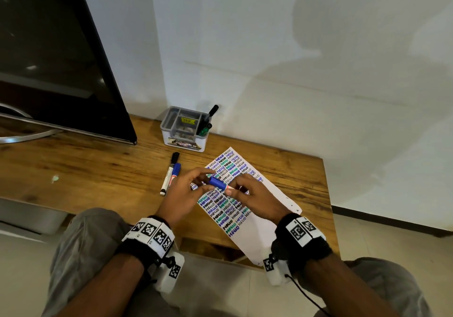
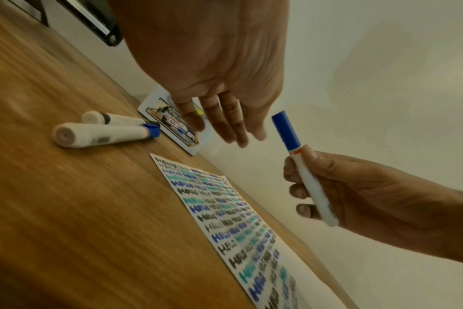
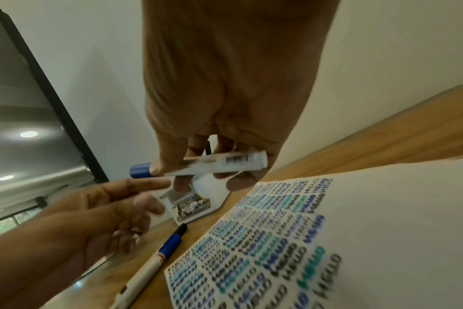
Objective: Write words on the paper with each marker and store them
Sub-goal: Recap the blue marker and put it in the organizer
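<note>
Head view, right hand (image 1: pixel 255 194): curled round blue-capped marker (image 1: pixel 219 183), above the paper (image 1: pixel 247 208).
Head view, left hand (image 1: pixel 186 194): fingertips at the cap; contact unclear.
Head view, box (image 1: pixel 182 130): markers upright in right compartment.
Left wrist view, left hand (image 2: pixel 225 100): fingers straight, apart from marker (image 2: pixel 302 167).
Right wrist view, marker (image 3: pixel 198 165): level in right hand (image 3: pixel 225 117); two markers (image 3: pixel 156 257) lying on table (image 3: pixel 383 133).

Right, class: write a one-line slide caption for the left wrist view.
Right hand grips a capped blue marker above the HELLO-filled paper.

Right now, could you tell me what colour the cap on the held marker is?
Blue cap; clearest in the left wrist view.
</note>
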The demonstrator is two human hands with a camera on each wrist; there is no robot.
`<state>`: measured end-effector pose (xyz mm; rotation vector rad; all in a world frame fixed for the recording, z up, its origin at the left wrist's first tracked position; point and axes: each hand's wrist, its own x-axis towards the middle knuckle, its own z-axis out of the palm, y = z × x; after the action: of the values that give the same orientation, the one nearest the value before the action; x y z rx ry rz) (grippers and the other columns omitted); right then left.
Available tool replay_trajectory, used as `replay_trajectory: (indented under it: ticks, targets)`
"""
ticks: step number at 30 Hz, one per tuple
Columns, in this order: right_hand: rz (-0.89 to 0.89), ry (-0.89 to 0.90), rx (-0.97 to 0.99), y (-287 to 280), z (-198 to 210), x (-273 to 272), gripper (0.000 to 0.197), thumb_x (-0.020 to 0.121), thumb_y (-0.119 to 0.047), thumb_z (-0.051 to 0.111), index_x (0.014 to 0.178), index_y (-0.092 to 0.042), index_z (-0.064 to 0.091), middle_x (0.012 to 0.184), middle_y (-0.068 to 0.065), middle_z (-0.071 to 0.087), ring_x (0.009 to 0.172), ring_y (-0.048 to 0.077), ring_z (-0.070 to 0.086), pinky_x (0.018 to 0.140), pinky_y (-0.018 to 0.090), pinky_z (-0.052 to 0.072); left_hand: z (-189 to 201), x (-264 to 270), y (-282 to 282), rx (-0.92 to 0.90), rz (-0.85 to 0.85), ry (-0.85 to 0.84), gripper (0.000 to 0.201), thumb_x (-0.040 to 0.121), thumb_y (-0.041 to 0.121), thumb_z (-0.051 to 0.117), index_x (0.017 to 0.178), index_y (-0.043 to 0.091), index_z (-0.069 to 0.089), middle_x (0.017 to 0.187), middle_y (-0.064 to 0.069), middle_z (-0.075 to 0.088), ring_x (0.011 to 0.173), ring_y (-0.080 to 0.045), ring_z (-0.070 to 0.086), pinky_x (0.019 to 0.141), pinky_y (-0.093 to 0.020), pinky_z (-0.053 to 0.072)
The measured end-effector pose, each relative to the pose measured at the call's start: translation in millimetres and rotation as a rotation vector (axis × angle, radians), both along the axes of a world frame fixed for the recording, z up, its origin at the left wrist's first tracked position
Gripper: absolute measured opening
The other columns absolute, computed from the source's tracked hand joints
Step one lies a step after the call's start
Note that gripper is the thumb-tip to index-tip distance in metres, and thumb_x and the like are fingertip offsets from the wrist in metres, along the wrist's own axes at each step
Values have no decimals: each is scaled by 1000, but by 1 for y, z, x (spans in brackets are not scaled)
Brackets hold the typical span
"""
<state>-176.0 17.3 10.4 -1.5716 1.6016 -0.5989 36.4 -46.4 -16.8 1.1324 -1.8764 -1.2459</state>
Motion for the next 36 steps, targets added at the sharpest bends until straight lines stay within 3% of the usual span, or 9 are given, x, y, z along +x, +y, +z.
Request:
replay_trajectory:
  ticks: [3,6,9,12,16,24,28,32,36]
  targets:
    - [-76,2,-89,-22,15,2,11,93,-35,71,89,-28,65,88,0,54,77,11,52,73,32,45,-7,12,-12,-6,90,-78,26,92,19,70,107,38,62,96,10,66,83,2,62,66,-12,50]
    - [-141,-68,-164,-44,33,2,15,93,-35,72,87,-24,64,71,-4,49,63,8,45,62,27,36,-16,19,-22,-74,83,-261,25,91,18,70,100,38,58,97,11,63,85,0,61,76,-23,52]
    - [-170,-100,-226,-70,52,5,11,93,-31,71,96,-22,65,79,-6,62,71,6,56,70,22,43,-22,22,-27,-185,118,-476,22,90,28,70,108,36,61,104,14,60,98,-7,62,95,-39,47]
    - [-150,-157,-310,-101,70,16,11,92,-18,73,100,-24,70,86,-6,69,76,7,63,71,20,49,-20,28,-32,-231,182,-688,32,92,36,62,124,35,56,122,11,56,116,-12,55,98,-39,32]
    - [-100,-105,-315,-144,78,43,17,92,-14,69,106,-23,72,97,-3,71,83,14,68,69,25,55,-20,34,-42,-208,223,-856,48,94,48,57,137,29,47,136,4,49,125,-18,50,101,-40,33]
    - [-59,24,-253,-204,59,90,9,91,-16,67,100,-15,69,91,5,73,83,21,71,77,34,60,-28,39,-54,-129,235,-870,47,89,57,59,127,31,51,128,5,54,117,-19,54,98,-42,34]
    - [-10,150,-201,-216,48,102,5,90,-16,65,89,-20,64,77,-3,64,69,15,61,63,26,44,-28,37,-54,-159,244,-876,42,88,57,60,120,31,53,122,5,55,110,-18,57,92,-40,35]
    - [50,183,-169,-215,43,108,25,86,-11,66,111,-14,68,88,2,72,72,17,66,65,30,54,-29,38,-55,-185,253,-921,46,89,58,58,123,28,52,123,4,56,109,-18,58,93,-40,37]
    - [44,181,-164,-210,45,105,28,85,-11,68,113,-16,69,100,10,75,85,27,72,78,37,60,-28,37,-52,-225,249,-1009,48,90,58,55,127,26,53,124,3,56,107,-19,59,92,-39,39]
